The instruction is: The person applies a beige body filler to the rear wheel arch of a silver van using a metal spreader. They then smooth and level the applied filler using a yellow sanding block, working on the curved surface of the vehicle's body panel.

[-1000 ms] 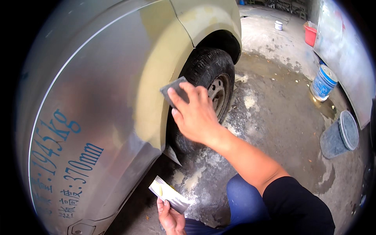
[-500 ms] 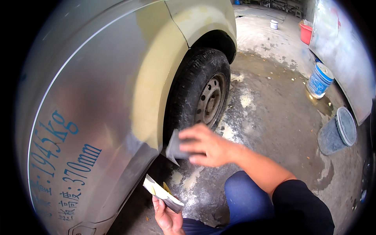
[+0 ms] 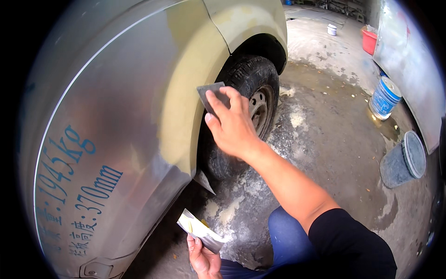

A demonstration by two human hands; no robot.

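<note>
Two hands in view, one partly lost: the left hand (image 3: 203,258) is cut off by the bottom edge of the frame, fingers closed round a flat board (image 3: 200,231) with yellowish filler on it. Right hand (image 3: 232,123), centre frame, arm stretched up from lower right, fingers flat, presses a dark grey spreader (image 3: 211,94) against the filler-coated wheel-arch edge (image 3: 193,93); spreader's lower part hidden beneath the fingers, tyre (image 3: 258,83) just behind.
</note>
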